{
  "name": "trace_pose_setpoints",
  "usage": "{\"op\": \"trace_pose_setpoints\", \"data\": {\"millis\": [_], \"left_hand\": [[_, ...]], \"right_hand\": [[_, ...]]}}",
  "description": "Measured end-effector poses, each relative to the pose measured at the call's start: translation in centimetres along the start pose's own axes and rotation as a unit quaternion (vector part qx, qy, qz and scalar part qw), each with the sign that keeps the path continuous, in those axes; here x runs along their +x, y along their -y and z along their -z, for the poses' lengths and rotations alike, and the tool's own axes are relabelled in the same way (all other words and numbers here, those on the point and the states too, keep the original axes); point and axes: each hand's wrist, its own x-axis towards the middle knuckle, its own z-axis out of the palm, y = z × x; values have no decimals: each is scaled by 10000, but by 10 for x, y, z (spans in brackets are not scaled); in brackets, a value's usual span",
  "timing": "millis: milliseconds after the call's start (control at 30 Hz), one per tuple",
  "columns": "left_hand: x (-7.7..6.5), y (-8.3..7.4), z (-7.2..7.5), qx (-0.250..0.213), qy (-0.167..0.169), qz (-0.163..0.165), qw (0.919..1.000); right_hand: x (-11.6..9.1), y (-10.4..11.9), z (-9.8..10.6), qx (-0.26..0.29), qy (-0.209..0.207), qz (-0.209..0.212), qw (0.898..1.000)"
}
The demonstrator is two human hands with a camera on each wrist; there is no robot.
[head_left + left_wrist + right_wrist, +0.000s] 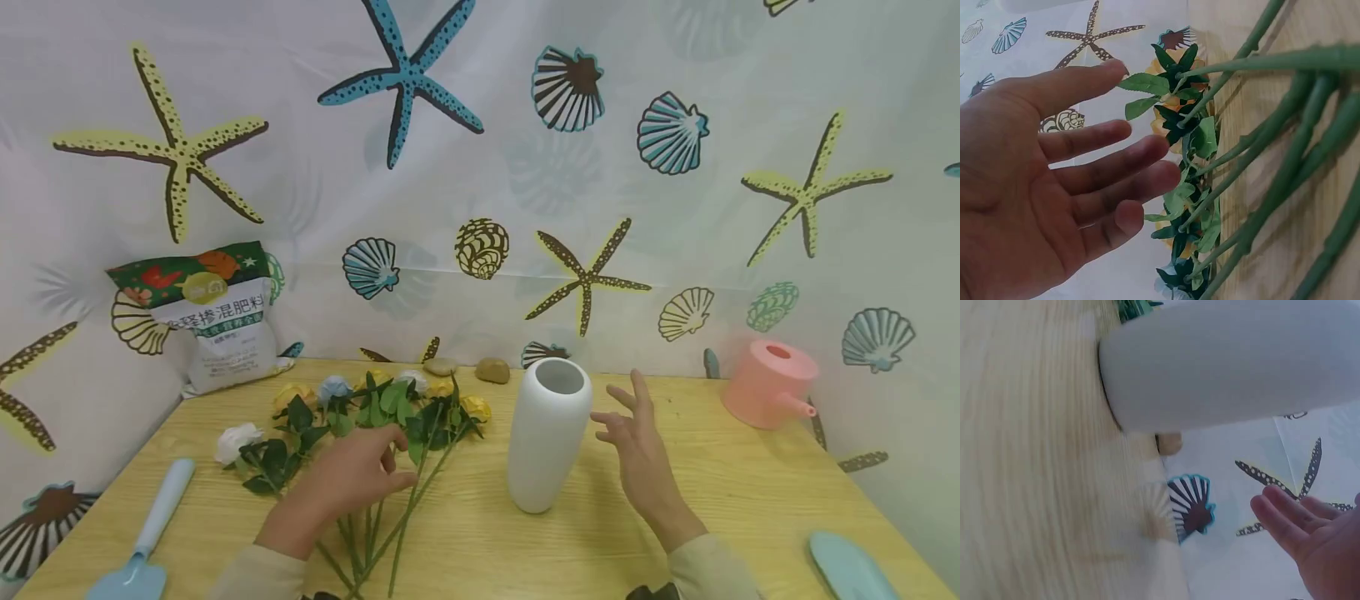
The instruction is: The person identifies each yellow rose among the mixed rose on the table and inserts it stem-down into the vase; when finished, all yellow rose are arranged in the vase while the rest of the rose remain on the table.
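Observation:
A tall white vase (546, 442) stands upright on the wooden table. Just to its right my right hand (637, 458) is raised with fingers spread and relaxed, holding nothing; the right wrist view shows the vase (1222, 369) apart from the fingertips. Over the bunch of artificial roses hovers my left hand (348, 475), its fingers loosely bent and nothing between them. In the left wrist view the palm faces the green stems (1272, 169). Among the roses are a white rose (238, 442), a blue rose (334, 388) and several yellow ones. Part of the stems is hidden behind the left hand.
A light-blue trowel (153, 533) lies at the left front. A fertilizer bag (228, 325) leans at the back left, and two stones (492, 370) sit along the back edge. On the right are a pink watering can (772, 383) and a light-blue object (847, 567).

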Motion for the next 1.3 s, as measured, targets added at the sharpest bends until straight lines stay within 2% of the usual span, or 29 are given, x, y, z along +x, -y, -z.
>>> {"op": "trace_pose_setpoints", "data": {"millis": [133, 300, 500, 600, 800, 933, 1100, 1200, 1300], "left_hand": [[1, 2, -7, -468, 449, -127, 9978], [3, 6, -17, -746, 956, -238, 9923], [2, 4, -25, -825, 1108, -358, 9898], [0, 1, -27, -870, 1102, -245, 9898], [-1, -5, -28, -790, 907, 43, 9927], [0, -5, -28, -991, 696, -154, 9925], [3, -14, -24, -1605, 366, -329, 9858], [3, -22, -21, -2262, 74, -333, 9735], [4, -28, -19, -3111, -371, -202, 9495]], "right_hand": [[-1, 1, -10, 644, 240, 44, 9976], [-4, 5, -21, 994, 493, 45, 9938], [-8, 10, -28, 1122, 587, 183, 9918], [-9, 12, -29, 1059, 535, 126, 9929], [-7, 11, -29, 1040, 563, 201, 9928], [-7, 10, -29, 1029, 567, 230, 9928], [-9, 9, -27, 950, 535, 260, 9937], [-9, 8, -27, 961, 519, 282, 9936], [-8, 8, -27, 966, 508, 283, 9936]]}}
